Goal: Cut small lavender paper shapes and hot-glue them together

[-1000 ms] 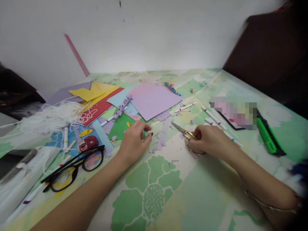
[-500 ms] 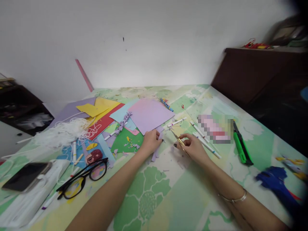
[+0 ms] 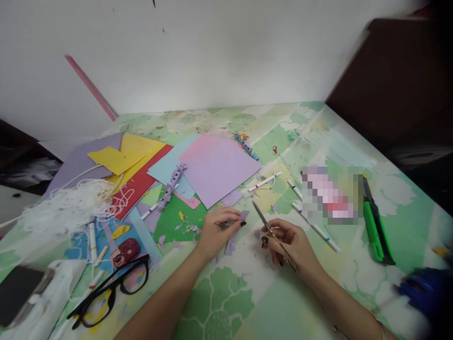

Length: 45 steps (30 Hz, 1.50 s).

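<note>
My left hand [image 3: 216, 231] pinches a narrow strip of lilac paper [image 3: 236, 231] near the middle of the table, fingers closed on its upper end. My right hand [image 3: 290, 243] is wrapped round the gold handles of a pair of scissors [image 3: 264, 222], whose blades point up and left towards the strip, a short gap away from it. Small lilac and yellow paper scraps [image 3: 187, 229] lie scattered around both hands.
Sheets of coloured paper, lilac [image 3: 217, 165], yellow [image 3: 115, 158], red [image 3: 141, 182] and green [image 3: 173, 217], lie to the left and behind. White string [image 3: 67, 203], black glasses [image 3: 109, 293], a phone [image 3: 19, 295], white pens [image 3: 314, 226] and a green cutter [image 3: 373, 226] lie around.
My left hand has picked up the lilac strip by its end. My right hand has lifted the scissors off the table and turned them towards the strip. The camera view has shifted.
</note>
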Each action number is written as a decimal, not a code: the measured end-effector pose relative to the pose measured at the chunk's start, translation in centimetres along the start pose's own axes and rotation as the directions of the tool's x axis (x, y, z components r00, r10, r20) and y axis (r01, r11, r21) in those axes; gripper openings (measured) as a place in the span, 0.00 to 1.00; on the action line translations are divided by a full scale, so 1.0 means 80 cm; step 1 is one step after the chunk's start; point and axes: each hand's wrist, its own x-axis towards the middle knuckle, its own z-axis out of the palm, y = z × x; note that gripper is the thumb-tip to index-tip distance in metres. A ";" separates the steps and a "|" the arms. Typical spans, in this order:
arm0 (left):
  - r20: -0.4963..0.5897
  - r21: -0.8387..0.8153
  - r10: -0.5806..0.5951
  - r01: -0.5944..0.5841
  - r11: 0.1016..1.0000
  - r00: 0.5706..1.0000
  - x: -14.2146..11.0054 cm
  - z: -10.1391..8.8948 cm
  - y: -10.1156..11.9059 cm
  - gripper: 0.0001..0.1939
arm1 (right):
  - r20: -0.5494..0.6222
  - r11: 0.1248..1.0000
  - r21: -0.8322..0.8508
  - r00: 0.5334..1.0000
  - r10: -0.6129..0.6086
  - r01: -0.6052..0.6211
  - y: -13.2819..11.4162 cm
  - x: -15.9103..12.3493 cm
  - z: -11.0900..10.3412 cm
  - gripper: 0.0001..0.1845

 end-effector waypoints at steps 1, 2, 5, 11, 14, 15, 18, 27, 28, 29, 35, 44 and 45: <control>0.009 -0.048 -0.003 0.004 0.999 1.000 0.000 0.000 0.002 0.06 | 0.018 1.000 -0.007 1.000 -0.012 0.013 0.001 -0.001 -0.001 0.21; 0.015 -0.094 -0.014 0.015 0.995 1.000 -0.001 -0.001 0.004 0.07 | 0.032 0.999 -0.016 0.999 -0.028 0.029 0.001 -0.001 -0.002 0.20; 0.049 -0.216 -0.081 0.090 0.972 0.995 -0.003 -0.003 0.010 0.09 | 0.062 0.996 -0.038 0.995 -0.073 0.075 -0.002 -0.002 -0.006 0.19; 0.116 -0.358 -0.183 0.212 0.909 0.976 -0.007 0.001 0.020 0.14 | 0.162 0.991 -0.075 0.982 -0.095 0.109 -0.018 -0.006 -0.018 0.18; 0.125 -0.374 -0.194 0.227 0.899 0.973 -0.008 0.002 0.028 0.13 | 0.180 0.991 -0.099 0.981 -0.067 0.086 -0.019 -0.011 -0.015 0.16; 0.134 -0.371 -0.198 0.234 0.898 0.971 -0.008 0.002 0.030 0.12 | 0.168 0.992 -0.098 0.984 -0.060 0.077 -0.018 -0.013 -0.013 0.16; 0.177 -0.353 -0.209 0.261 0.899 0.962 -0.011 0.003 0.039 0.11 | 0.083 0.996 -0.053 0.994 -0.066 0.070 -0.012 -0.013 -0.005 0.16; 0.483 -0.267 -0.130 0.287 0.920 0.866 -0.026 0.013 0.042 0.11 | -0.020 0.964 0.244 0.995 -0.101 0.103 -0.002 -0.014 0.006 0.18; 0.499 -0.242 -0.129 0.281 0.929 0.857 -0.027 0.014 0.042 0.10 | -0.007 0.961 0.263 0.996 -0.092 0.090 -0.002 -0.015 0.007 0.19; 0.503 -0.214 -0.131 0.270 0.939 0.854 -0.028 0.015 0.043 0.10 | 0.002 0.958 0.277 0.996 -0.084 0.080 -0.002 -0.015 0.007 0.19; 0.408 -0.076 -0.121 0.165 0.983 0.905 -0.029 0.020 0.049 0.08 | -0.014 0.944 0.320 0.996 -0.083 0.083 -0.001 -0.014 0.006 0.21; 0.346 0.054 -0.052 0.036 0.998 0.937 -0.031 0.024 0.046 0.08 | -0.085 0.951 0.230 0.978 -0.192 0.207 0.005 -0.013 0.009 0.20; 0.354 0.067 -0.037 0.014 0.998 0.934 -0.031 0.024 0.045 0.08 | -0.097 0.951 0.222 0.976 -0.197 0.214 0.004 -0.014 0.009 0.19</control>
